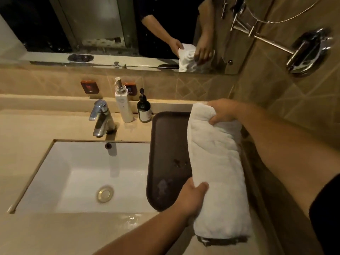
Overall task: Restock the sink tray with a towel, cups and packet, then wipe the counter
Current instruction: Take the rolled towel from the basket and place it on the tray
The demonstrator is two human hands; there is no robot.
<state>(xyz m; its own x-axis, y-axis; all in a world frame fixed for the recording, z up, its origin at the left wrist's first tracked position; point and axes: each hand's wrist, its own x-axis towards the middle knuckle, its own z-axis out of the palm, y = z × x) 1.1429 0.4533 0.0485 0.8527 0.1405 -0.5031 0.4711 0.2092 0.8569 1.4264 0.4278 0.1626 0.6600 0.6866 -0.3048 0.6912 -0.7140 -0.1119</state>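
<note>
A rolled white towel (215,168) lies lengthwise over the right half of a dark brown tray (165,148) on the counter, right of the sink. My left hand (191,199) grips the towel's near end. My right hand (223,112) grips its far end by the back wall. The tray's left half is bare, with a few wet spots. No cups or packet are in view. The towel hides the tray's right edge.
A white sink basin (88,173) with a chrome tap (101,118) is at left. A white pump bottle (123,105) and a dark pump bottle (144,109) stand behind the tray. A mirror (92,24) is above, and a chrome wall fitting (309,52) at right. Water puddles on the counter (132,218).
</note>
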